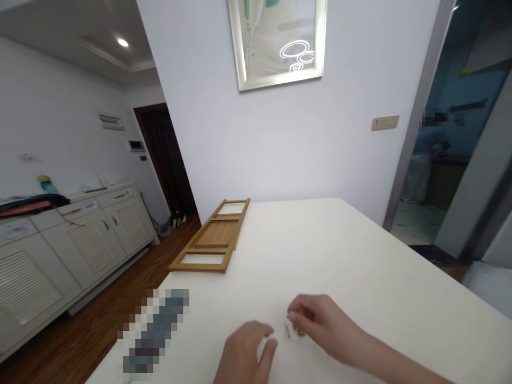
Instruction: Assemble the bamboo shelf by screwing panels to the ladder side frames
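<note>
My right hand (320,320) is closed in a pinch near the front of the white table (296,250). Its thumb and forefinger meet at the upper edge of what looks like a small clear bag of screws (288,332). Part of the bag is hidden behind the fingers, and some dark small hardware shows beneath them. Just left of it is my left hand (246,352), fingers curved, with a gap between thumb and forefinger and nothing held. A wooden frame (218,233) with a slatted middle panel and two open ends lies flat along the table's left edge.
A blurred dark oblong object (158,330) lies at the table's front left. Beyond stand white cabinets (84,240) with items on top. A framed picture (280,45) hangs on the wall. Through the right doorway, a person (422,154) stands in another room.
</note>
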{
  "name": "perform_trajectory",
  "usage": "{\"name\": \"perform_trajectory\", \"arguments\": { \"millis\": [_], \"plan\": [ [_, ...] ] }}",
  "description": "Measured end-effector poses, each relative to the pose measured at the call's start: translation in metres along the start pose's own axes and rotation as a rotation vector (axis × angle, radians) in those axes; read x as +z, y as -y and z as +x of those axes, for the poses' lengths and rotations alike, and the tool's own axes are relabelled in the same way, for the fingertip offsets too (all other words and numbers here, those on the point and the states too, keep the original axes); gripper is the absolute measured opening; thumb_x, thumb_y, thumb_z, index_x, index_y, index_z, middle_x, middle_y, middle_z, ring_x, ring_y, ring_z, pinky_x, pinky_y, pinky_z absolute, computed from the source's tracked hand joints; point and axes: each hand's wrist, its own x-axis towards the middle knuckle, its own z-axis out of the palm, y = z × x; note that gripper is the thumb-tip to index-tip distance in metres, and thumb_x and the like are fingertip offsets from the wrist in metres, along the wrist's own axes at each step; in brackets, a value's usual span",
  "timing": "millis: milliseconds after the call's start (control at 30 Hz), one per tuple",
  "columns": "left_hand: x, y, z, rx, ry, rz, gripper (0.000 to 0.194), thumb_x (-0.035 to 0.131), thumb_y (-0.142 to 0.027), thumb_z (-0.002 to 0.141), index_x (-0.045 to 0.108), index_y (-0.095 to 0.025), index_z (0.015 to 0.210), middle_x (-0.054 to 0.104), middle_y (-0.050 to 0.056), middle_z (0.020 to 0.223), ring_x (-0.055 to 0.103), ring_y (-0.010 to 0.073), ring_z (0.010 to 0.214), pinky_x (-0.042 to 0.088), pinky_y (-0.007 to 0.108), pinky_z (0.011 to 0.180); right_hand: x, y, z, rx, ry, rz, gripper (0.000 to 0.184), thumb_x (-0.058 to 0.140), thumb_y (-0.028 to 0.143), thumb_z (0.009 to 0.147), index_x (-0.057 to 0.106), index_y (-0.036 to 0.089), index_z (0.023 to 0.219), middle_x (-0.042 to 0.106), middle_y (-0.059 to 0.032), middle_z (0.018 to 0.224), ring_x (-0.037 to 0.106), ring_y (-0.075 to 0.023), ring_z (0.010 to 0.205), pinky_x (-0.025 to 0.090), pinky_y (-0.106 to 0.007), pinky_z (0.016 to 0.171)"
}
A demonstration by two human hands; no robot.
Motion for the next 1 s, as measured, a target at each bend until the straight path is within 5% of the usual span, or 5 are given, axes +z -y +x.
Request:
{"name": "perform_trajectory", "arguments": {
  "millis": [200,300,467,800,1000],
  "plan": [
    [-0.041,0.061,0.102,-0.152,-0.366,0.629,0.032,0.045,-0.019,0.094,0.059,-0.014,0.122,0.066,0.012,0.117,0.059,0.0235,0.112,0.046,0.040,0.099,0.002,-0.037,0.111,0.187,-0.099,0.237,0.012,0.060,0.025,0.082,0.067,0.016,0.079,0.069,-0.0024,0.073,0.064,-0.0125,0.060,0.045,-0.022,0.056],
    [-0.058,0.090,0.120,-0.258,-0.415,0.718,0.043,0.050,-0.025,0.091,0.052,-0.005,0.130,0.058,0.021,0.130,0.050,0.0317,0.125,0.035,0.048,0.106,-0.009,-0.067,0.112,0.243,-0.138,0.281,0.014,0.060,0.028,0.084,0.065,0.016,0.080,0.070,-0.0037,0.078,0.065,-0.0118,0.061,0.046,-0.022,0.056],
    [-0.061,0.119,0.130,-0.384,-0.353,0.797,0.043,0.050,-0.038,0.091,0.068,0.000,0.099,0.069,0.024,0.095,0.061,0.0365,0.101,0.037,0.049,0.093,-0.028,-0.105,0.095,0.325,-0.199,0.349,0.018,0.060,0.032,0.085,0.064,0.016,0.080,0.070,-0.0043,0.078,0.064,-0.0108,0.059,0.046,-0.021,0.054],
    [-0.044,0.114,0.135,-0.280,-0.321,0.866,0.039,0.038,-0.031,0.098,0.070,-0.010,0.090,0.070,0.014,0.087,0.061,0.0289,0.089,0.036,0.041,0.084,-0.025,-0.118,0.101,0.329,-0.200,0.459,0.016,0.066,0.030,0.081,0.065,0.015,0.078,0.069,-0.0017,0.071,0.061,-0.0092,0.053,0.043,-0.020,0.051],
    [-0.020,0.092,0.139,0.031,-0.486,0.995,0.033,0.042,-0.028,0.100,0.063,-0.015,0.077,0.062,0.009,0.074,0.057,0.0245,0.076,0.039,0.040,0.080,-0.010,-0.100,0.121,0.318,-0.180,0.583,0.012,0.063,0.024,0.085,0.062,0.014,0.078,0.068,-0.0021,0.071,0.060,-0.0087,0.050,0.041,-0.020,0.048]
  ]
}}
